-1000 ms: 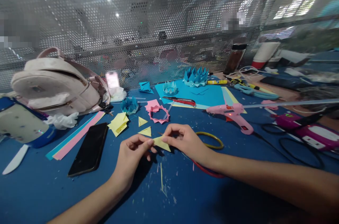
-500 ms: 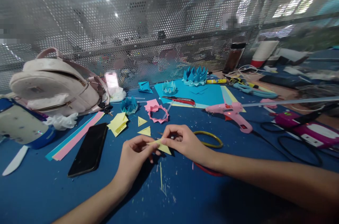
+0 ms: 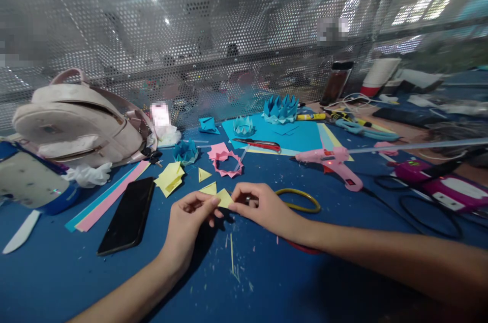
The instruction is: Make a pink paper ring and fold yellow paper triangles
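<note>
You hold a small yellow paper piece (image 3: 224, 198) just below the centre of the frame, low over the blue bench (image 3: 267, 282). Your left hand (image 3: 190, 221) pinches its left edge between thumb and fingers (image 3: 213, 202), closed on the paper; your right hand (image 3: 263, 206) grips its right edge the same way, fingers curled shut on it.

Just above the paper, touching or nearly touching it, a yellow triangle (image 3: 209, 188) lies flat, with a smaller yellow triangle (image 3: 203, 174) above that and a stack of yellow squares (image 3: 170, 177) to the left. A pink paper ring (image 3: 227, 160) sits above these, beside a blue folded flower (image 3: 186, 152). A yellow hoop (image 3: 299, 200) lies just to the right of your right hand.

A black phone (image 3: 127, 216) lies in the lower left, next to pink and blue paper strips (image 3: 110, 193). A pale backpack (image 3: 76, 124) fills the left of the frame. Right of centre a pink glue gun (image 3: 335, 163) rests near a blue paper sheet (image 3: 290, 135) that carries a red knife (image 3: 259, 144), a small blue crown (image 3: 244, 124) and a larger blue crown (image 3: 281, 108)
</note>
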Demonstrator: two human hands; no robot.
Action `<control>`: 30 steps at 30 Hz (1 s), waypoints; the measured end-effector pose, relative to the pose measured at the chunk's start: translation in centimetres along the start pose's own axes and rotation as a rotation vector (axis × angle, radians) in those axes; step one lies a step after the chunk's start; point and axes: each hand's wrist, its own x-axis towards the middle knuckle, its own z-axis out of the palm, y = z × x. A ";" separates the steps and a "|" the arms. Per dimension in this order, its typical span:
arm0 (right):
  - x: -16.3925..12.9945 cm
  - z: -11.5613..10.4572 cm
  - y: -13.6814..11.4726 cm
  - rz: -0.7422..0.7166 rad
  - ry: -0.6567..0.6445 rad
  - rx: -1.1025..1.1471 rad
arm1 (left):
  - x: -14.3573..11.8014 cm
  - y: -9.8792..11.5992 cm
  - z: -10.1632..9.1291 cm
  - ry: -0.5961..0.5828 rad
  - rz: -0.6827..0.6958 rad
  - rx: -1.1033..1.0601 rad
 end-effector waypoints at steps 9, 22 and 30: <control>-0.1 0.0 0.0 0.005 -0.007 -0.059 | 0.1 0.3 0.4 -0.064 -0.009 0.024; -1.4 -4.7 -2.8 -0.051 -0.212 -0.740 | 0.3 0.1 -0.5 -0.065 -0.022 -0.006; -6.2 -7.9 -2.2 0.252 -0.235 -0.862 | 0.1 0.6 -0.1 -0.058 0.060 -0.012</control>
